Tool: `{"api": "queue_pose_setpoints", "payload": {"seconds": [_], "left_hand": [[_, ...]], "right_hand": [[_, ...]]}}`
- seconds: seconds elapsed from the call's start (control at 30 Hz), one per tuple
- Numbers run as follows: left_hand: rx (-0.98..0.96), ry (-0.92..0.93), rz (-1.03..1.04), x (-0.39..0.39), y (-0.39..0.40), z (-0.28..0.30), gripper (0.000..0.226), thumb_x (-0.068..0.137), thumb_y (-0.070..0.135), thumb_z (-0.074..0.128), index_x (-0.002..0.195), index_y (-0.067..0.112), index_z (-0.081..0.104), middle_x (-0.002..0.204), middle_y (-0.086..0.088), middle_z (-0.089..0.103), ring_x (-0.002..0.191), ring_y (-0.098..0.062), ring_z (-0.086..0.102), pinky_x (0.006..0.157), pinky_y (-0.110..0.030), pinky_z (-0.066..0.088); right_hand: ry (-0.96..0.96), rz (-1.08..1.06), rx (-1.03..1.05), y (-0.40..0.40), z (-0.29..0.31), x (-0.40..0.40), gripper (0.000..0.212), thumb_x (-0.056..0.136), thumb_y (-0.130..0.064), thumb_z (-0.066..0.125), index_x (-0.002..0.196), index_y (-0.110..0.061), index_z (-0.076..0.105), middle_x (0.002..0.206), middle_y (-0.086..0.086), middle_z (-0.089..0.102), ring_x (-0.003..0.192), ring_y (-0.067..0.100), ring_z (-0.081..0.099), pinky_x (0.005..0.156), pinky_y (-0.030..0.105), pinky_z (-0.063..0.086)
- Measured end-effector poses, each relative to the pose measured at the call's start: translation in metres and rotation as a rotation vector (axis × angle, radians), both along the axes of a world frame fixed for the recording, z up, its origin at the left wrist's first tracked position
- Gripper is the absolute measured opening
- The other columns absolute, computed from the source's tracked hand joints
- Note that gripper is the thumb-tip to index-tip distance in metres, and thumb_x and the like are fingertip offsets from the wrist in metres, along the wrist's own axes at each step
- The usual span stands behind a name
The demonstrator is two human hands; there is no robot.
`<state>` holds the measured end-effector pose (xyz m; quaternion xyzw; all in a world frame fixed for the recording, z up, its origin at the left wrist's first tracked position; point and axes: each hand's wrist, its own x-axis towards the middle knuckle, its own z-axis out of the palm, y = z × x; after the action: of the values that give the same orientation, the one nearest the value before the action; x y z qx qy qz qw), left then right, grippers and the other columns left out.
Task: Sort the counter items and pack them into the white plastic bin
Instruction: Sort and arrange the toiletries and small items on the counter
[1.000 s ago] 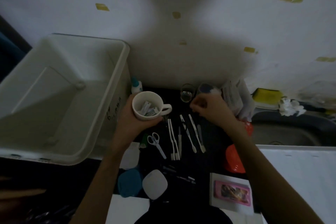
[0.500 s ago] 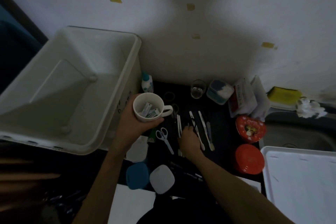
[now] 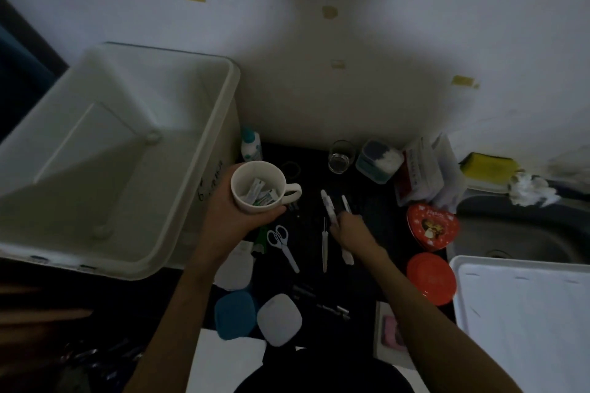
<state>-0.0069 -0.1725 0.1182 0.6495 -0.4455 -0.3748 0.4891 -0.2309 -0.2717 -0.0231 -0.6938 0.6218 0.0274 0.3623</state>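
My left hand (image 3: 228, 217) grips a white mug (image 3: 259, 186) with small tubes inside, held just right of the white plastic bin (image 3: 220, 124), which stands hollow at the left. My right hand (image 3: 351, 230) is down on the dark counter and curls round white toothbrushes (image 3: 329, 206); their heads stick out beyond the fingers and one handle end shows below the wrist. A thin white stick (image 3: 324, 246) and small white scissors (image 3: 282, 246) lie beside that hand.
At the back stand a small bottle (image 3: 250, 145), a glass (image 3: 341, 156) and a tub of cotton (image 3: 380, 161). Red tins (image 3: 431, 226) and a red lid (image 3: 431, 277) lie right, by the sink (image 3: 523, 233) and a white tray (image 3: 523, 322). Blue and white cases (image 3: 234, 313) sit near me.
My right hand came back from the rear of the counter, dropped onto the row of toothbrushes and closed on them. The left hand kept holding the mug.
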Motion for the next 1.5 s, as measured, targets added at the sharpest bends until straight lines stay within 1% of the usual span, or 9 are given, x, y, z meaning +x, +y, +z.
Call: {"api": "queue_pose_setpoints", "payload": {"seconds": [0.2, 0.27, 0.43, 0.63, 0.87, 1.03, 1.23, 1.37, 1.5], "left_hand": [[0.001, 0.028, -0.019, -0.001, -0.006, -0.003, 0.075, 0.063, 0.012, 0.091, 0.128, 0.021, 0.054, 0.123, 0.005, 0.063, 0.117, -0.011, 0.060, 0.097, -0.047, 0.052], [-0.001, 0.031, -0.021, -0.002, -0.008, -0.005, 0.076, 0.062, 0.013, 0.092, 0.128, 0.022, 0.054, 0.124, 0.004, 0.063, 0.117, -0.012, 0.059, 0.097, -0.049, 0.052], [-0.007, 0.017, -0.015, -0.004, -0.008, -0.002, 0.077, 0.061, 0.015, 0.092, 0.127, 0.029, 0.054, 0.124, 0.010, 0.062, 0.118, -0.006, 0.058, 0.099, -0.041, 0.051], [-0.002, 0.020, -0.016, -0.001, -0.008, -0.004, 0.077, 0.061, 0.014, 0.092, 0.128, 0.026, 0.054, 0.124, 0.009, 0.063, 0.117, -0.006, 0.058, 0.099, -0.041, 0.051], [-0.017, 0.000, -0.034, -0.003, -0.010, -0.005, 0.076, 0.062, 0.015, 0.092, 0.127, 0.026, 0.055, 0.122, 0.008, 0.063, 0.117, -0.009, 0.059, 0.098, -0.044, 0.052], [-0.030, 0.007, -0.062, -0.006, -0.010, -0.004, 0.076, 0.062, 0.016, 0.091, 0.128, 0.024, 0.054, 0.123, 0.008, 0.062, 0.119, -0.009, 0.058, 0.099, -0.042, 0.051], [-0.058, 0.007, -0.058, -0.005, -0.011, -0.003, 0.075, 0.063, 0.014, 0.091, 0.127, 0.025, 0.054, 0.122, 0.007, 0.063, 0.118, -0.009, 0.058, 0.098, -0.040, 0.051], [-0.077, -0.022, -0.068, -0.005, -0.014, -0.003, 0.073, 0.063, 0.013, 0.091, 0.125, 0.024, 0.054, 0.120, 0.008, 0.063, 0.115, -0.006, 0.058, 0.097, -0.034, 0.051], [-0.093, -0.074, -0.085, -0.007, -0.017, -0.003, 0.071, 0.063, 0.014, 0.090, 0.121, 0.032, 0.053, 0.118, 0.017, 0.061, 0.112, 0.001, 0.057, 0.092, -0.020, 0.049]], "right_hand": [[0.109, -0.095, 0.007, 0.002, -0.014, -0.042, 0.037, 0.090, 0.002, 0.053, 0.125, 0.011, 0.043, 0.127, 0.029, 0.052, 0.115, 0.037, 0.055, 0.089, 0.032, 0.043], [0.066, -0.114, -0.051, 0.014, -0.018, -0.041, 0.038, 0.095, -0.003, 0.051, 0.130, 0.009, 0.043, 0.129, 0.027, 0.049, 0.114, 0.035, 0.054, 0.091, 0.031, 0.042], [0.047, -0.204, -0.095, 0.032, -0.022, -0.030, 0.069, 0.083, -0.027, 0.076, 0.132, 0.004, 0.038, 0.133, 0.020, 0.040, 0.111, 0.033, 0.057, 0.091, 0.033, 0.046], [0.185, -0.199, -0.123, 0.035, -0.028, -0.027, 0.045, 0.089, -0.016, 0.064, 0.126, -0.002, 0.043, 0.126, 0.019, 0.053, 0.107, 0.032, 0.063, 0.084, 0.036, 0.052], [0.302, -0.088, -0.098, 0.025, -0.035, -0.026, 0.073, 0.089, -0.014, 0.061, 0.150, -0.001, 0.025, 0.130, 0.013, 0.056, 0.112, 0.024, 0.062, 0.087, 0.031, 0.051], [0.371, 0.003, -0.077, 0.021, -0.036, -0.025, 0.050, 0.096, -0.022, 0.055, 0.140, -0.003, 0.041, 0.148, 0.018, 0.037, 0.113, 0.024, 0.059, 0.087, 0.029, 0.050], [0.124, -0.146, 0.058, -0.001, -0.013, -0.039, 0.034, 0.095, -0.016, 0.051, 0.124, 0.000, 0.050, 0.124, 0.020, 0.058, 0.108, 0.034, 0.060, 0.086, 0.035, 0.048], [-0.025, -0.083, 0.012, -0.007, 0.024, -0.045, 0.025, 0.098, -0.031, 0.052, 0.106, -0.008, 0.053, 0.106, 0.011, 0.061, 0.088, 0.024, 0.057, 0.072, 0.028, 0.039], [-0.143, 0.055, -0.116, -0.018, 0.079, -0.037, 0.027, 0.098, -0.036, 0.053, 0.079, -0.022, 0.041, 0.076, -0.003, 0.053, 0.073, 0.018, 0.053, 0.057, 0.030, 0.035]]}}
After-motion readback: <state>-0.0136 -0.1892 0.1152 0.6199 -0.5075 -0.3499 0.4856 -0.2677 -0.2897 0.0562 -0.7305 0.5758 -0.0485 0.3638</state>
